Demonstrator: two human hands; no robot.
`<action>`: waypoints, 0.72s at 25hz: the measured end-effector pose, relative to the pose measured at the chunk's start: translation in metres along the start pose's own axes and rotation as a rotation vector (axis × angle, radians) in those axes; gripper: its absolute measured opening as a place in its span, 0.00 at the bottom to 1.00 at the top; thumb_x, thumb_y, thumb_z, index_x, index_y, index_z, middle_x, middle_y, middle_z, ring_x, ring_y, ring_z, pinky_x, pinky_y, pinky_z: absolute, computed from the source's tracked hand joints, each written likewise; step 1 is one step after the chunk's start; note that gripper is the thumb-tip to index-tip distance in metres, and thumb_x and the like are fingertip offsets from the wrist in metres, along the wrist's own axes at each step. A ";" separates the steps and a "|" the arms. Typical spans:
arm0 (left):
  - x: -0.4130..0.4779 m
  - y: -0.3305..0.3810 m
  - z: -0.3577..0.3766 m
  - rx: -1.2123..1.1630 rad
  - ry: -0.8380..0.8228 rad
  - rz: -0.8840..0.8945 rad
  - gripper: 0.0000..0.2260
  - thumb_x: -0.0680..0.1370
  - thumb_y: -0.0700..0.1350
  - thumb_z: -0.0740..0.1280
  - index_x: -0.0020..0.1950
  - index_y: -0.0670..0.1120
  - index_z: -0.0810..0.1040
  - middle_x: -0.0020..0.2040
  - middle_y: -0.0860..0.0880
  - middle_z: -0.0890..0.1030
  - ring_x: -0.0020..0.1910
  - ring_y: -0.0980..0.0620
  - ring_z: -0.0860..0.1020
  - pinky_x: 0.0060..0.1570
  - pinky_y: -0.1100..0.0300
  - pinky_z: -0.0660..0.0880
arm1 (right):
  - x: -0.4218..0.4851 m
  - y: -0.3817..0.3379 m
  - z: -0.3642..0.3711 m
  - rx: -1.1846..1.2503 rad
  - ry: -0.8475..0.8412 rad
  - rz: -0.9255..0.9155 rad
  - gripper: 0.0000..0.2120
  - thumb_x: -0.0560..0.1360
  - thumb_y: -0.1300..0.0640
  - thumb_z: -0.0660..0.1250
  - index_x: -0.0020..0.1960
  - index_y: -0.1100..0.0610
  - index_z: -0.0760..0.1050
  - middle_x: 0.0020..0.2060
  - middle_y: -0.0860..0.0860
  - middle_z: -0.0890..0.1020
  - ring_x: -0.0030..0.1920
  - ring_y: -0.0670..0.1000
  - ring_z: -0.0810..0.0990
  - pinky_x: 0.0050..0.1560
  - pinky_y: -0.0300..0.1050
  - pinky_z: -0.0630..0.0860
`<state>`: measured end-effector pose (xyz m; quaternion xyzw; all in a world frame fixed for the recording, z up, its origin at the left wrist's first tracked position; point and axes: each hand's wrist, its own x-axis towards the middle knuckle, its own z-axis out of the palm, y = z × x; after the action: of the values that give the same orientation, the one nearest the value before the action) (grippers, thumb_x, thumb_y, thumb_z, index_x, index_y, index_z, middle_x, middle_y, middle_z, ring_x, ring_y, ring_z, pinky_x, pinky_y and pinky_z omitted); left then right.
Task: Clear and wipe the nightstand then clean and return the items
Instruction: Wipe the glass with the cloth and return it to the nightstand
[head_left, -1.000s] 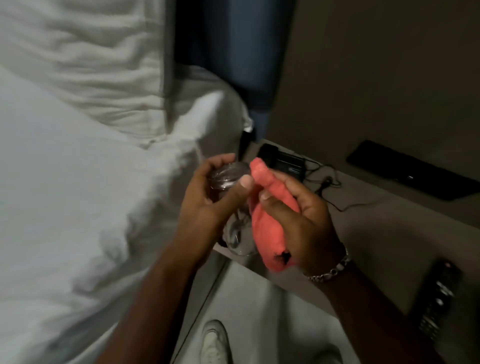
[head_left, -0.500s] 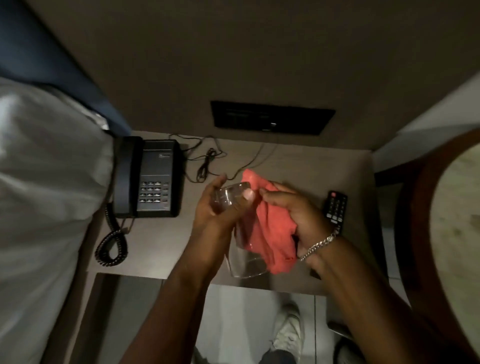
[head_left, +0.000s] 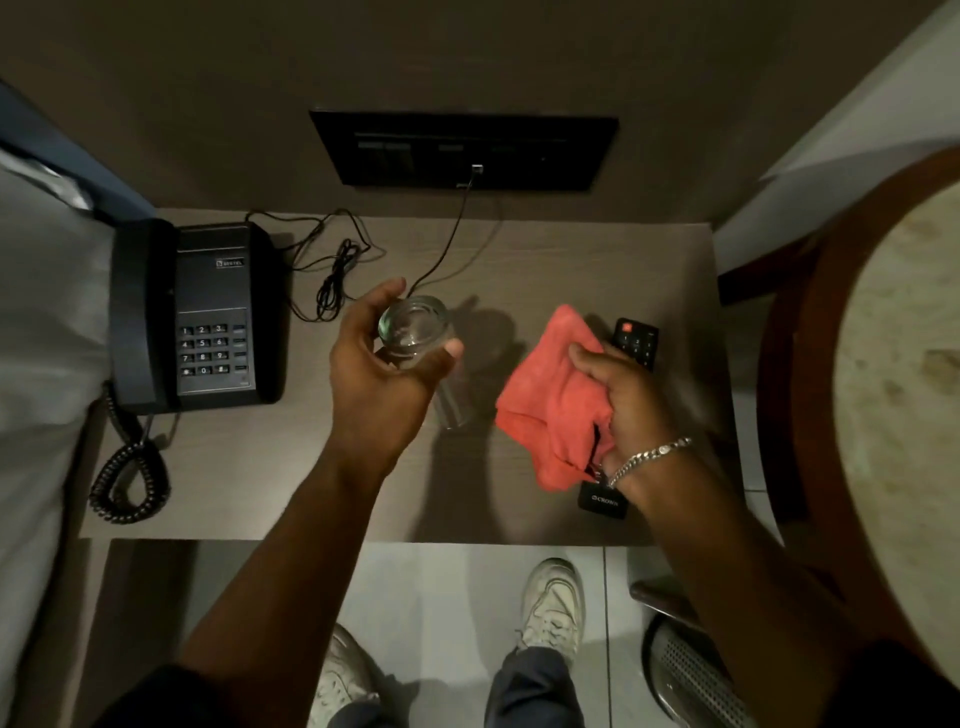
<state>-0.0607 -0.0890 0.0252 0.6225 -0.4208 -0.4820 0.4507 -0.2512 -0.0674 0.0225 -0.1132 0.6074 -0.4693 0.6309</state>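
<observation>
Hovering over the nightstand (head_left: 260, 499), a clear glass (head_left: 414, 332) is gripped by the left hand (head_left: 382, 384), mid-table, w/ phone (head_left: 195, 317) to its left; a red cloth (head_left: 553, 405) is bunched in the right hand (head_left: 631, 410), above the remote (head_left: 636, 343); hands well apart

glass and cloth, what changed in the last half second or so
The hands parted: the right hand drew the red cloth off the glass and out to the right, over the remote. The left hand kept its hold on the glass, now clear of the cloth. The phone and its cord stayed put on the nightstand.
</observation>
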 end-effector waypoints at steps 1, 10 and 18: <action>0.000 -0.004 0.001 0.060 -0.010 0.025 0.31 0.68 0.35 0.77 0.69 0.45 0.71 0.66 0.43 0.75 0.60 0.49 0.79 0.58 0.57 0.78 | -0.001 0.001 -0.005 -0.016 0.008 -0.016 0.07 0.74 0.63 0.65 0.42 0.54 0.81 0.37 0.52 0.82 0.43 0.53 0.80 0.53 0.50 0.75; -0.010 -0.027 0.006 0.349 -0.011 0.325 0.32 0.67 0.32 0.76 0.69 0.39 0.69 0.62 0.47 0.68 0.60 0.55 0.72 0.63 0.62 0.73 | -0.020 0.006 -0.005 -0.050 0.035 -0.188 0.08 0.73 0.67 0.67 0.46 0.57 0.80 0.37 0.50 0.82 0.40 0.47 0.79 0.44 0.38 0.76; -0.034 0.003 0.007 0.498 0.016 0.265 0.30 0.69 0.38 0.76 0.69 0.41 0.69 0.68 0.40 0.66 0.66 0.47 0.68 0.65 0.68 0.67 | -0.045 0.004 0.004 -0.070 0.057 -0.264 0.11 0.71 0.66 0.70 0.49 0.52 0.81 0.37 0.41 0.85 0.41 0.39 0.82 0.41 0.31 0.76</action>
<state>-0.0741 -0.0587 0.0350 0.6573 -0.6006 -0.2955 0.3462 -0.2378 -0.0336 0.0502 -0.2006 0.6211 -0.5295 0.5418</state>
